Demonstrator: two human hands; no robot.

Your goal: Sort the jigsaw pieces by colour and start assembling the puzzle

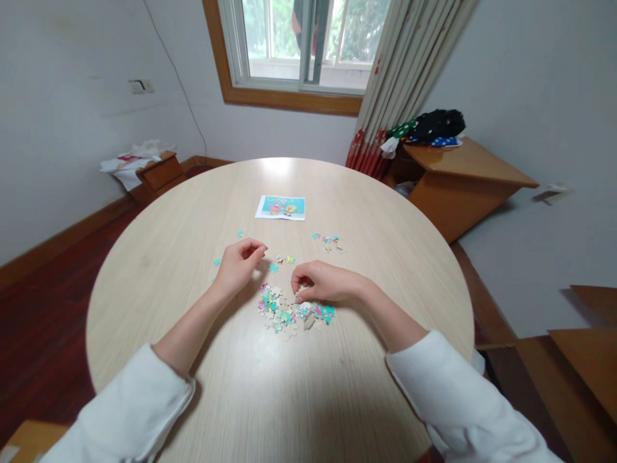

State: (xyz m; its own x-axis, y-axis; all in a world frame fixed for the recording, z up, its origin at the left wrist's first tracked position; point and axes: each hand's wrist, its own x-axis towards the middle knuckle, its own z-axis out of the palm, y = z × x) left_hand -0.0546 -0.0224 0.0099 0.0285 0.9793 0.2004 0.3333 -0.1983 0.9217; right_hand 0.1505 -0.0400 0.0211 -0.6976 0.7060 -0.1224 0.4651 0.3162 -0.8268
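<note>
Puzzle pieces are lying in a loose heap on the round desk, near the middle and a little toward the near edge. The right hand is resting on the far right side of that heap, its fingers curled down narrowly with the tips touching the pieces; whether it is pinching one is too small to tell. The left hand is hovering just left of and beyond the heap, fingers bent in with thumb and fingertips drawn close together; whether a piece is sitting between them cannot be told. Both arms are wearing white sleeves pushed back from the wrists.

Two small pieces are lying between the hands, just beyond the heap. A small cluster is sitting farther off to the right, well apart from the heap. A few single teal pieces are scattered to the left of the left hand, one of them farther out toward the desk's middle. A picture card in blue and yellow is lying flat beyond everything else, toward the far side of the desk.

Behind the desk, a window with a wooden frame is letting in daylight, and a curtain is hanging at its right. A wooden cabinet at the far right is carrying dark bundled cloth.
</note>
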